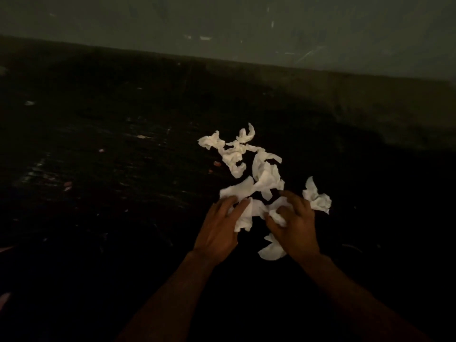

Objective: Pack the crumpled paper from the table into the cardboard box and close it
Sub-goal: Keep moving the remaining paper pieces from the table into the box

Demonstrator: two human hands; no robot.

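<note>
Several pieces of white crumpled paper (264, 176) lie scattered on a dark table (111, 181), right of centre. My left hand (219, 230) rests on the near edge of the pile, fingers curled over a paper piece (245, 218). My right hand (296, 230) is beside it, fingers closed around another white piece (277, 217). One piece (317, 197) lies just right of my right hand, and another (271, 251) shows below it. No cardboard box is in view.
The dark tabletop is scratched, with small pale flecks (29, 103) at the left. A grey-green wall (222, 25) runs along the table's far edge. The scene is dim.
</note>
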